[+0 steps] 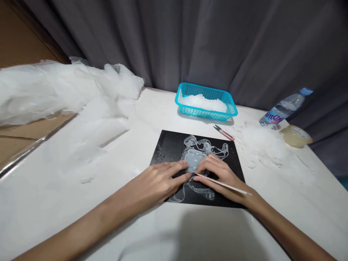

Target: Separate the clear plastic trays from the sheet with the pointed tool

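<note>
A milky, translucent moulded piece with a flat rectangular middle and looping thin edges lies on a black mat. My left hand rests at its left side, fingers stretched out and fingertips touching its lower left edge. At the lower right edge, my right hand pinches a slim white stick, whose tip points toward the piece and whose tail runs back over the wrist. More clear looped material lies below the hands on the mat.
Behind the mat stands a blue basket holding white translucent pieces. Pink-handled thread snips lie to its front right. Scraps, a water bottle and a round yellowish container are at right. White sheets pile up at left.
</note>
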A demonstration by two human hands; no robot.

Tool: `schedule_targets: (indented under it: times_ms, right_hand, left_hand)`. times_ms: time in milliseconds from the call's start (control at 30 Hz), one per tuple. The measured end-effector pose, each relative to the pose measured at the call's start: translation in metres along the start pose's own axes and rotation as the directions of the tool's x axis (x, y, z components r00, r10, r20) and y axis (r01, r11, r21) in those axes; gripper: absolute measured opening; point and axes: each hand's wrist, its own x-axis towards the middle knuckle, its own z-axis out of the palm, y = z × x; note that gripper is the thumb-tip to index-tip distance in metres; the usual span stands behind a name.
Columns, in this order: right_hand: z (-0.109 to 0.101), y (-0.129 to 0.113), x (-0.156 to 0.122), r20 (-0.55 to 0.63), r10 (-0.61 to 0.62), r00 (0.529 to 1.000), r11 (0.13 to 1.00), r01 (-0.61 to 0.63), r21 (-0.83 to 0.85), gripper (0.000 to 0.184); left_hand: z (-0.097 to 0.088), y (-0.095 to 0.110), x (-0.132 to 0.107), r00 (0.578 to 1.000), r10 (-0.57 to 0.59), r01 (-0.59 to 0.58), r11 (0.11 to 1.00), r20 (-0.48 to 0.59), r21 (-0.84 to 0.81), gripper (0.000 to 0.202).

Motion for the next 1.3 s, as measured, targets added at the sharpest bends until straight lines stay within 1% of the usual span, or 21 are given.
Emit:
schedule_targets:
  times_ms: [100, 200, 367, 467, 533, 667, 800, 933, 1133, 1300]
  right_hand:
    - [0.004, -0.001, -0.001, -0.006, -0.084, 0.996, 0.988, 0.083, -0.127, 0.006]
    - [0.007, -0.003, 0.0, -0.01, -0.123, 0.992, 0.971, 0.118, -0.21, 0.005]
    - [0.005, -0.007, -0.001, -0.015, -0.105, 0.994, 0.976, 0.1, -0.195, 0.012]
    - [0.003, -0.006, -0.004, -0.009, -0.09, 0.996, 0.981, 0.087, -0.172, 0.013]
    - [0.004, -0.004, -0.006, -0.029, -0.091, 0.995, 0.981, 0.084, -0.176, 0.012]
    - [0.008, -0.002, -0.006, -0.051, -0.138, 0.989, 0.957, 0.12, -0.264, 0.011]
    - [0.009, -0.003, -0.004, -0.038, -0.168, 0.985, 0.936, 0.147, -0.319, 0.014]
    - [0.005, -0.002, -0.005, -0.03, -0.152, 0.988, 0.95, 0.137, -0.279, 0.011]
    - [-0.001, -0.002, -0.007, -0.026, -0.072, 0.997, 0.993, 0.069, -0.094, 0.01]
    - [0.0, -0.004, -0.005, -0.029, -0.082, 0.996, 0.992, 0.079, -0.094, 0.009]
  left_hand:
    - [0.002, 0.002, -0.001, 0.999, -0.022, 0.022, 1.0, -0.023, -0.022, 0.042]
    - [0.003, 0.002, -0.001, 0.998, -0.06, 0.057, 0.995, -0.035, -0.083, 0.042]
    - [0.002, 0.001, 0.002, 0.986, -0.161, 0.151, 0.969, -0.034, -0.196, 0.032]
    - [0.002, 0.001, 0.004, 0.985, -0.172, 0.164, 0.965, -0.024, -0.205, 0.032]
    - [0.002, 0.001, 0.004, 0.986, -0.167, 0.157, 0.963, -0.029, -0.219, 0.031]
    - [-0.001, 0.003, 0.005, 0.985, -0.172, 0.166, 0.957, -0.005, -0.236, 0.034]
    - [-0.004, 0.007, 0.005, 0.983, -0.182, 0.181, 0.966, 0.009, -0.186, 0.037]
    - [-0.003, 0.009, 0.004, 0.985, -0.172, 0.167, 0.976, -0.026, -0.138, 0.039]
    - [-0.002, 0.007, 0.003, 0.989, -0.146, 0.141, 0.984, -0.038, -0.107, 0.037]
    - [-0.002, 0.005, 0.001, 0.996, -0.089, 0.087, 0.994, -0.022, -0.063, 0.039]
